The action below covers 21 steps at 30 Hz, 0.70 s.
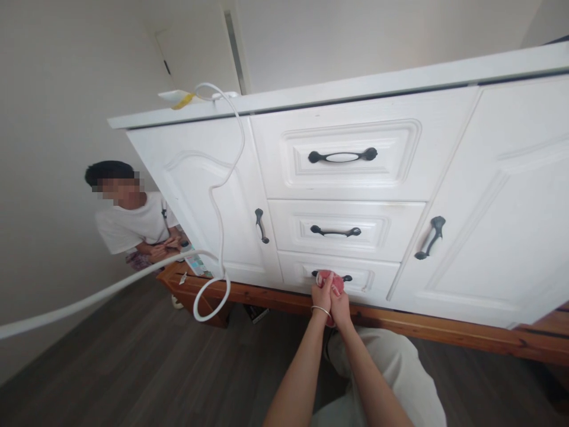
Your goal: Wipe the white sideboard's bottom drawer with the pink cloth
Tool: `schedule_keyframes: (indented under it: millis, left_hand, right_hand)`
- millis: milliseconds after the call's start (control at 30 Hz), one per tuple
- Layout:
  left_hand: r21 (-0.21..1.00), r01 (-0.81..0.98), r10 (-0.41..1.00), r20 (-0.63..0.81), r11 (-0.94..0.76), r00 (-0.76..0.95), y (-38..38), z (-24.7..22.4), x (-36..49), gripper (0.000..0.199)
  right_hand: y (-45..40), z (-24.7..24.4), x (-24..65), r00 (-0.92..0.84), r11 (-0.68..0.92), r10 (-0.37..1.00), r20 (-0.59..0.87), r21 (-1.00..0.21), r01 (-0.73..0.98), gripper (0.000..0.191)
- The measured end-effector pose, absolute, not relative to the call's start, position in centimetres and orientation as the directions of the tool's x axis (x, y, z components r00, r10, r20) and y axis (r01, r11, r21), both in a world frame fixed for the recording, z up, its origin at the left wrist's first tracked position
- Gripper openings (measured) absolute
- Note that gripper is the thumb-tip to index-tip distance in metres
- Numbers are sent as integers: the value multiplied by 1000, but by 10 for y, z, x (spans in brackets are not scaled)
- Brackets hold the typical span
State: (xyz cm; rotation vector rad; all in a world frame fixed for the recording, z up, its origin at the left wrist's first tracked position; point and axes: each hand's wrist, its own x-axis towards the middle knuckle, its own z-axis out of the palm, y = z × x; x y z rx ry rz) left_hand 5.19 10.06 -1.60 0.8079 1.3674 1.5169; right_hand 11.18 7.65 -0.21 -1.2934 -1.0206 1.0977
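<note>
Both forearms reach toward twelve o'clock, left hand (320, 292) and right hand (340, 303) clamped together on a red cloth (331, 281) pressed against the bottom drawer's handle (347, 277), apparently wiping it.

The cabinet (364, 178) looks like white-painted wood with a faint grain and satin sheen; its drawer handles (342, 156) are dark matt metal. The base plinth (444, 329) is glossy varnished wood. The floor (133, 367) is matt dark wood-grain plank.
</note>
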Motion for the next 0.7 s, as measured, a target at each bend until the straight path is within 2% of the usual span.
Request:
schedule_keyframes:
  millis: [167,433,700]
  left_hand:
    - [982,-188,931,-89,22,-355,90,-9,53,57]
    - [980,-199,922,-100,25,-373,30,4,49,52]
    - [974,-212,949,-137,77,-285,-30,0,45,56]
  right_hand:
    - [71,-4,112,186,-48,981,-60,-997,-67,47]
    - [20,-8,111,171,-92,980,-101,-994,-62,42]
    - [-38,-14,113,132,-96,986,-106,-992,-80,43]
